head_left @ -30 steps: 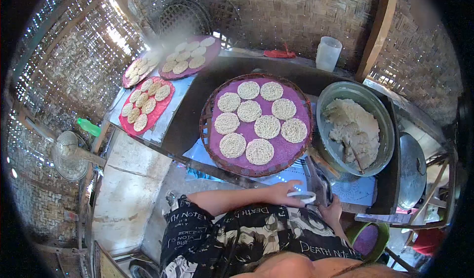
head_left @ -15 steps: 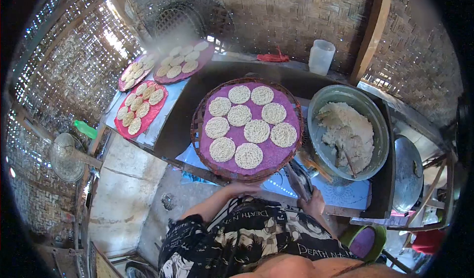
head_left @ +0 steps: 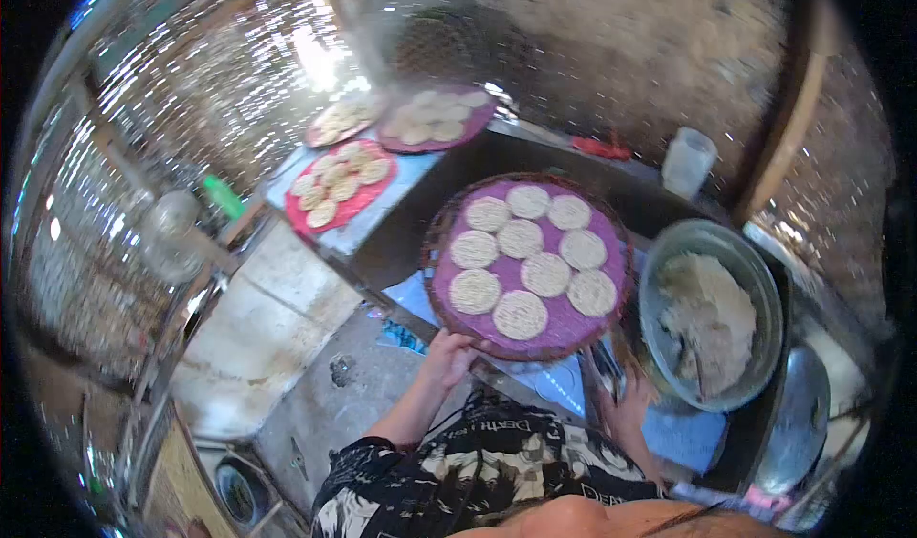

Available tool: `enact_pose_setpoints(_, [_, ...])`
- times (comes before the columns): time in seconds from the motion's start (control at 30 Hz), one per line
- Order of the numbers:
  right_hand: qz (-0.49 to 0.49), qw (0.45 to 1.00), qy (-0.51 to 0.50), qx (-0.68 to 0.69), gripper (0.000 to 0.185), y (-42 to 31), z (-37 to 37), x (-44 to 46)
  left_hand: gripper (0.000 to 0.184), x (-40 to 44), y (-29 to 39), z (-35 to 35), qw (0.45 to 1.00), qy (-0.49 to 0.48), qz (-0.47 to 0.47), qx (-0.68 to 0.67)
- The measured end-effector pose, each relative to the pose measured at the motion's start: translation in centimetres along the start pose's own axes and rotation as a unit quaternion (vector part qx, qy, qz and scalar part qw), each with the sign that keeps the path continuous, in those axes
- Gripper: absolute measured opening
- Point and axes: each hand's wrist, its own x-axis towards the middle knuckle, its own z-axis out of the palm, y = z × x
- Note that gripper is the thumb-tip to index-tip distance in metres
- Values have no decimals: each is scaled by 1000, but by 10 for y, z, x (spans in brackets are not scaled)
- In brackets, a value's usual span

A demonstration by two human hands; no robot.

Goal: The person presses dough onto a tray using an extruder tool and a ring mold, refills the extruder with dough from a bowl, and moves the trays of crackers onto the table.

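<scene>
A round woven tray (head_left: 437, 316) lined with purple cloth holds several pale, flat discs of fine strands (head_left: 521, 316). My left hand (head_left: 451, 357) grips the tray's near-left rim, its thumb and fingers at the edge. My right hand (head_left: 630, 406) is closed against a long dark metal tool (head_left: 604, 374) beside the tray's near-right edge; blur hides its exact hold. To the right stands a big grey-green basin (head_left: 776, 323) with a pale dough-like mass (head_left: 712, 314) inside and a thin stick standing in it.
At the back left, a red tray (head_left: 310, 175) and two purple-lined trays, one at the far corner (head_left: 478, 118), carry similar discs. A translucent plastic container (head_left: 689, 163) and a red bag (head_left: 600, 147) rest on the back ledge. A metal lid (head_left: 800, 423) leans at the right.
The view has swung, moving the scene rightward and down. My left hand has come to the tray's near-left rim, with its fingers now showing. My right hand stays by the metal tool.
</scene>
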Motion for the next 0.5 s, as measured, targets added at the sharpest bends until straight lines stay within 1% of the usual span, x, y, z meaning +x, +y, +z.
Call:
enact_pose_setpoints(0.03, [-8, 1000, -1, 11, 70, 2, 0, 1, 50, 2, 2, -1, 1000, -17, 17, 5])
enact_pose_setpoints(0.07, [1, 999, -14, 43, 69, 4, -3, 1, 41, -2, 7, 17, 999, 11, 37, -13])
enact_pose_setpoints(0.1, [12, 997, -27, 74, 69, 7, -3, 0, 42, -6, 13, 28, 999, 6, 40, -17])
enact_pose_setpoints(0.17, [13, 1000, 2, 17, 69, 19, 9, -8, 43, -10, 23, 37, 999, -7, 35, -25])
enact_pose_setpoints(0.2, [4, 1000, -3, 17, 69, 22, 9, -8, 45, -9, 26, 33, 999, -27, 39, -24])
enact_pose_setpoints(0.3, [-11, 1000, -10, 4, 70, 33, 6, -14, 57, -14, 45, 36, 998, -42, 24, -31])
enact_pose_setpoints(0.37, [-19, 1000, -7, -13, 72, 39, 6, -13, 54, -19, 68, 48, 997, -49, 34, -58])
enact_pose_setpoints(0.4, [-5, 1000, 21, -17, 67, 22, -2, -12, 52, -18, 81, 50, 995, -53, 37, -72])
enact_pose_setpoints(0.5, [-64, 995, 63, -52, 63, 89, 39, -6, 44, -2, 123, 25, 993, -41, 39, -105])
